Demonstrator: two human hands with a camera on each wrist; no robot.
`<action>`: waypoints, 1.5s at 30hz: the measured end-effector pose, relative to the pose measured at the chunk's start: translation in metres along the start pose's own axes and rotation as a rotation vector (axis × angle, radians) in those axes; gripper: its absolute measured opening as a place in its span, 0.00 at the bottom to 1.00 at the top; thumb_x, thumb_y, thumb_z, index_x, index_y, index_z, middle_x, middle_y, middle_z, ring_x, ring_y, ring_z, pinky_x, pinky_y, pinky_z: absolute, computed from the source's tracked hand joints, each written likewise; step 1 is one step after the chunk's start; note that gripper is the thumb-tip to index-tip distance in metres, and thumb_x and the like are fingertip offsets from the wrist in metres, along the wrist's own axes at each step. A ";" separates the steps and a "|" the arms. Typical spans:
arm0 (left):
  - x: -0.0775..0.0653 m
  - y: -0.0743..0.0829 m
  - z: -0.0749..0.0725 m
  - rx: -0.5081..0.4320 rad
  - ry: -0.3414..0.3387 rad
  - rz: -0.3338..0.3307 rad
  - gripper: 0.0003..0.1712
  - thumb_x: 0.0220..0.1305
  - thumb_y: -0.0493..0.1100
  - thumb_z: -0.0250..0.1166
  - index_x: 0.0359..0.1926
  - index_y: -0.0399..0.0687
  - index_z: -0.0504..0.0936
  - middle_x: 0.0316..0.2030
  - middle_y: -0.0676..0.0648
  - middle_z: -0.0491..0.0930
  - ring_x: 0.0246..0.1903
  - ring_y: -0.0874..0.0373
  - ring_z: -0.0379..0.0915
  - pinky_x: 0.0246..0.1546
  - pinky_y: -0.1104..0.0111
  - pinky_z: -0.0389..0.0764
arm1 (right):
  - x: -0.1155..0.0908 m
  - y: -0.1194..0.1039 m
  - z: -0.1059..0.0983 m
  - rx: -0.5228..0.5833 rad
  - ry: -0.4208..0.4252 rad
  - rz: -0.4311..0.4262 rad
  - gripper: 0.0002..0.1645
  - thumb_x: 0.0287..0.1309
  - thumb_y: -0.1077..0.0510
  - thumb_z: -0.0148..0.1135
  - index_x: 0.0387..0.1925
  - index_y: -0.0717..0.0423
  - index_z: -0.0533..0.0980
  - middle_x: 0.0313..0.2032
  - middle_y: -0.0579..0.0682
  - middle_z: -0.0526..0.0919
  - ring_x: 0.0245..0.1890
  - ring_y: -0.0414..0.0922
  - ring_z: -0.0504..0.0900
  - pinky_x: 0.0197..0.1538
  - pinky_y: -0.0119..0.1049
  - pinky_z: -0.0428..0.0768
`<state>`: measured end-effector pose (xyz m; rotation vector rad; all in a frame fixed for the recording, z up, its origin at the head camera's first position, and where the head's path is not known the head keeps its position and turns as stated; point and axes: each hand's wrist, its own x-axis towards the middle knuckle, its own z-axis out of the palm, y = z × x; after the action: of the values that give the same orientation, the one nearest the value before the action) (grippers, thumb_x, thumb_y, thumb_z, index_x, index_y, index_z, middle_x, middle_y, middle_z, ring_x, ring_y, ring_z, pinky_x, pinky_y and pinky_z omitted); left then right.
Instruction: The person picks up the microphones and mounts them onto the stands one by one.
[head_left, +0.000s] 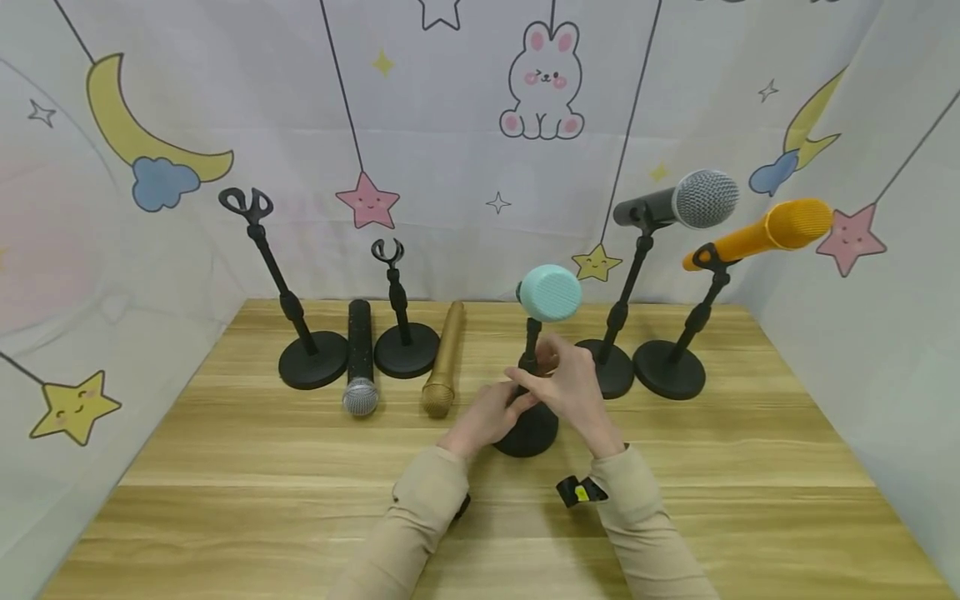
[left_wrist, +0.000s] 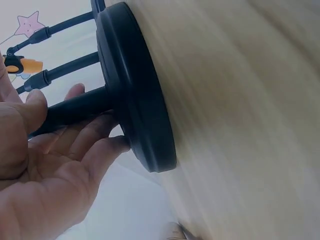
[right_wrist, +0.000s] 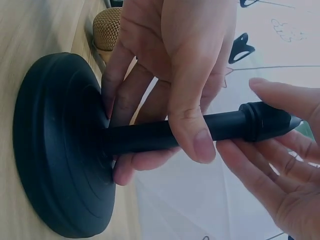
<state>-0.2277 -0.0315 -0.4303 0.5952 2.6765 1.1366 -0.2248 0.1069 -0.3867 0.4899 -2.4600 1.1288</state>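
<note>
A mint-green microphone [head_left: 551, 293] sits at the top of a black desk microphone stand [head_left: 527, 432], its head facing the front. My left hand [head_left: 486, 417] grips the stand's lower pole just above the round base [left_wrist: 135, 90], thumb on one side and fingers behind. Higher up, my right hand [head_left: 570, 383] holds the stand's collar [right_wrist: 257, 121] between thumb and fingers. In the right wrist view, the left hand [right_wrist: 192, 75] lies around the pole, beside the right hand [right_wrist: 280, 165]. The base stands on the wooden table.
To the right, two stands hold a silver-headed black microphone [head_left: 678, 202] and an orange microphone [head_left: 765, 233]. On the left are a tall stand [head_left: 311, 360] and a shorter stand [head_left: 407, 350] with bare clips. A black microphone [head_left: 361, 358] and a gold microphone [head_left: 444, 360] lie beside them.
</note>
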 end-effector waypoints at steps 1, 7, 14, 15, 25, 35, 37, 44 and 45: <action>0.000 0.000 0.000 -0.002 -0.002 -0.006 0.25 0.62 0.61 0.44 0.45 0.50 0.76 0.24 0.48 0.75 0.27 0.60 0.70 0.34 0.68 0.71 | 0.000 0.000 0.000 -0.001 0.001 -0.009 0.19 0.40 0.46 0.70 0.23 0.53 0.71 0.22 0.48 0.79 0.24 0.40 0.82 0.28 0.31 0.78; -0.001 0.001 -0.001 0.002 -0.010 -0.022 0.20 0.65 0.56 0.46 0.35 0.46 0.75 0.21 0.51 0.68 0.20 0.60 0.62 0.24 0.72 0.63 | -0.001 -0.001 0.002 -0.010 0.017 -0.047 0.17 0.41 0.51 0.70 0.23 0.55 0.71 0.22 0.50 0.80 0.23 0.42 0.82 0.27 0.31 0.79; -0.001 0.001 -0.002 0.032 -0.002 -0.009 0.15 0.66 0.53 0.46 0.36 0.49 0.73 0.19 0.52 0.66 0.19 0.61 0.61 0.24 0.73 0.63 | -0.002 -0.003 0.004 -0.018 0.043 -0.053 0.14 0.41 0.52 0.70 0.25 0.55 0.74 0.22 0.50 0.80 0.22 0.41 0.81 0.26 0.29 0.78; -0.002 0.001 -0.002 0.037 -0.001 -0.008 0.15 0.66 0.53 0.46 0.36 0.49 0.73 0.19 0.52 0.66 0.19 0.61 0.62 0.24 0.73 0.64 | -0.003 -0.004 0.004 -0.015 0.044 -0.057 0.14 0.42 0.53 0.70 0.25 0.55 0.74 0.22 0.50 0.80 0.22 0.41 0.81 0.27 0.29 0.78; -0.002 0.001 0.000 0.077 0.010 -0.009 0.19 0.66 0.55 0.45 0.45 0.48 0.74 0.29 0.45 0.77 0.28 0.58 0.69 0.32 0.69 0.69 | -0.004 -0.004 0.004 -0.029 0.045 -0.096 0.14 0.43 0.54 0.69 0.23 0.55 0.72 0.20 0.48 0.79 0.21 0.39 0.79 0.27 0.29 0.79; -0.001 0.001 0.003 0.083 0.028 -0.010 0.20 0.67 0.55 0.43 0.43 0.48 0.74 0.29 0.46 0.77 0.28 0.57 0.70 0.32 0.69 0.69 | -0.005 -0.005 0.002 -0.035 0.029 -0.081 0.13 0.44 0.55 0.69 0.24 0.56 0.72 0.22 0.49 0.79 0.23 0.40 0.80 0.27 0.29 0.79; -0.001 0.001 0.003 0.076 0.021 -0.012 0.20 0.67 0.56 0.43 0.43 0.49 0.74 0.29 0.46 0.77 0.28 0.57 0.70 0.32 0.69 0.69 | -0.005 -0.005 0.002 -0.032 0.023 -0.076 0.13 0.44 0.55 0.68 0.25 0.57 0.72 0.23 0.50 0.79 0.23 0.41 0.80 0.28 0.29 0.79; 0.000 0.001 0.003 0.078 0.025 -0.001 0.19 0.68 0.54 0.44 0.42 0.47 0.75 0.22 0.48 0.72 0.25 0.58 0.68 0.30 0.70 0.68 | -0.005 -0.004 0.002 -0.030 0.023 -0.088 0.13 0.45 0.56 0.67 0.25 0.57 0.71 0.23 0.50 0.79 0.25 0.42 0.81 0.28 0.28 0.79; 0.000 0.001 0.003 0.079 0.027 0.001 0.19 0.68 0.53 0.44 0.43 0.47 0.75 0.23 0.48 0.73 0.25 0.58 0.68 0.30 0.70 0.68 | -0.005 -0.004 0.002 -0.032 0.024 -0.088 0.13 0.45 0.56 0.67 0.25 0.57 0.71 0.23 0.50 0.78 0.25 0.42 0.81 0.28 0.28 0.79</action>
<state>-0.2263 -0.0294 -0.4314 0.5981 2.7550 1.0503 -0.2189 0.1034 -0.3877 0.5661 -2.4076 1.0527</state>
